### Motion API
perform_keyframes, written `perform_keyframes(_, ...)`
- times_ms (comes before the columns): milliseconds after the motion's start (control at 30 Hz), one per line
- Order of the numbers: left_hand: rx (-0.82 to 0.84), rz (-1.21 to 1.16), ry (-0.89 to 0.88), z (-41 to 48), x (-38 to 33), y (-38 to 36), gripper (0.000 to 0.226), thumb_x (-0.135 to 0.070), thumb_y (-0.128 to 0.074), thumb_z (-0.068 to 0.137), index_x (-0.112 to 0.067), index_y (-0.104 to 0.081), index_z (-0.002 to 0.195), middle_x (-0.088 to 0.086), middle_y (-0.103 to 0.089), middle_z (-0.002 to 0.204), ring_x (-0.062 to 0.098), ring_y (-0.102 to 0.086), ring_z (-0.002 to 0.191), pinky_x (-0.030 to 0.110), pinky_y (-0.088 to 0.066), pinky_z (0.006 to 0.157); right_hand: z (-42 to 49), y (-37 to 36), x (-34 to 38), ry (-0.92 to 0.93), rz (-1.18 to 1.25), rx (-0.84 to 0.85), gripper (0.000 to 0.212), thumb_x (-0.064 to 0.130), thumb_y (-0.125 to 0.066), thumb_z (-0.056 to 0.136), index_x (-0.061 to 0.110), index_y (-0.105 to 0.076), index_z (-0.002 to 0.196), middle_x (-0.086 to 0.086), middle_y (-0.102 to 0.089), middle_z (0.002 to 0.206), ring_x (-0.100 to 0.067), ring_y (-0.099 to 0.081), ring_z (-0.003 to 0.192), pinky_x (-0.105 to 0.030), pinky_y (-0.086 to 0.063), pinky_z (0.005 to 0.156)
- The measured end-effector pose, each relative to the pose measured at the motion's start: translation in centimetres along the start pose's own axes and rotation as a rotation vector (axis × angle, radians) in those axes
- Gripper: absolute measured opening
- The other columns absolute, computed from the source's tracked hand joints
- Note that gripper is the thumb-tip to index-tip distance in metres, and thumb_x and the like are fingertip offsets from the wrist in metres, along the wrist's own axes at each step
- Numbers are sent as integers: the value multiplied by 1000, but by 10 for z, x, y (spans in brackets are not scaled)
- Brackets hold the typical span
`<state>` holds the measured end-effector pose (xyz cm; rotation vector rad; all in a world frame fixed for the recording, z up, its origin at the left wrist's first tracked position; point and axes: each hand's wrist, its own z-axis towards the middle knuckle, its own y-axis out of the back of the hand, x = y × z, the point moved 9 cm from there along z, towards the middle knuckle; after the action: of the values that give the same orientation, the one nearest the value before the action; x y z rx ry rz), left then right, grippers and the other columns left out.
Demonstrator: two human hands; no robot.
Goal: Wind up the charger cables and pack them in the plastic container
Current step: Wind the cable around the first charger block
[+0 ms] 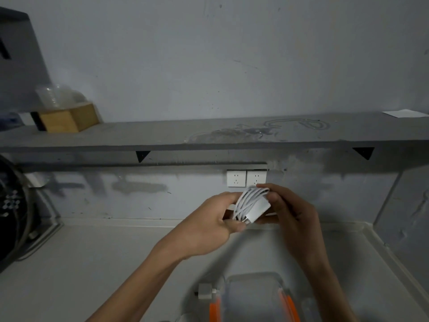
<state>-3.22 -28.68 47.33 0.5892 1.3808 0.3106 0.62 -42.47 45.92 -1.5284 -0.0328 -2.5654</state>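
A pale table [92, 263] runs under a grey shelf [162, 135]. At its near edge sits a clear plastic container [253, 296] with orange clips, a second charger [205, 291] just left of it. Above the table, the left hand [209, 225] and right hand [290, 214] both grip a white charger [256, 211] wrapped in its coiled cable [247, 201].

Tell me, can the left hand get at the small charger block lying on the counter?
Probably not yet: the left hand is shut on the coiled white cable. The charger block lies uncovered below.
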Motion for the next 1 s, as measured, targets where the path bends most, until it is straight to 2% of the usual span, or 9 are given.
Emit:
perform_keyframes(100, -53, -238, -16, -1, -1, 13, 56, 3, -72, 80, -19, -60, 129, -2, -75, 110, 13, -71, 99, 26, -53, 94, -1, 5, -1, -60, 95, -15, 26, 18, -51, 92, 8, -72, 105, -9, -77, 93, -27, -74, 79, -32, -61, 64)
perform_keyframes(267, -234, -318, -152, -4, -15, 22, 44, 3, -75, 73, -21, -69, 110, -13, -76, 98, 2, -71, 95, 10, -51, 82, -4, 5, 4, -90, 229, -78, 26, 21, -51, 93, 11, -74, 102, -9, -77, 95, -24, -73, 85, -27, -59, 65)
perform_keyframes(333, -364, -216, -263, -8, -21, 28, 35, -14, -73, 78, -20, -71, 112, -13, -74, 99, 2, -68, 96, 11, -49, 83, -5, 4, 5, -100, 299, -114, 25, 20, -51, 92, 15, -76, 97, -7, -77, 93, -20, -73, 83, -23, -57, 64)
perform_keyframes(400, -464, -15, -364, -13, -29, 32, 31, -26, -66, 86, -20, -70, 116, -10, -64, 104, 6, -62, 102, 11, -44, 86, -7, 2, 7, -107, 357, -144, 25, 21, -53, 90, 18, -78, 93, -6, -77, 90, -18, -72, 80, -23, -57, 63)
perform_keyframes(500, -530, 89, -444, -17, -34, 31, 30, -27, -53, 95, -21, -65, 122, -3, -61, 114, 9, -57, 112, 12, -41, 93, -8, -2, 11, -105, 408, -165, 25, 21, -54, 89, 13, -76, 97, -8, -77, 91, -17, -72, 80, -23, -57, 64)
perform_keyframes(633, -613, 39, -491, -25, -38, 26, 39, -23, -46, 95, -21, -55, 133, -1, -58, 113, 10, -57, 108, 10, -42, 91, -8, -6, 15, -134, 449, -120, 34, 25, -55, 85, 7, -70, 110, -7, -77, 97, -16, -73, 82, -22, -57, 63)
perform_keyframes(733, -633, -31, -521, -28, -37, 27, 40, -12, -48, 98, -23, -52, 136, -4, -58, 122, 10, -56, 117, 13, -42, 97, -6, -11, 16, -181, 463, -22, 41, 33, -60, 78, 10, -71, 110, -9, -76, 99, -17, -71, 80, -23, -58, 66)
perform_keyframes(867, -542, -276, -468, -26, -26, 27, 41, -9, -44, 96, -31, -60, 128, -5, -68, 122, 19, -62, 117, 32, -55, 92, -7, -17, 17, -228, 452, 135, 35, 30, -56, 81, 10, -74, 104, -15, -74, 100, -20, -71, 82, -26, -58, 71)
perform_keyframes(1000, -481, -346, -437, -28, -27, 19, 41, -15, -39, 99, -28, -52, 135, -3, -64, 130, 20, -58, 123, 36, -52, 99, -7, -19, 18, -225, 435, 116, 38, 31, -56, 82, 9, -71, 109, -14, -73, 105, -19, -71, 84, -25, -57, 72)
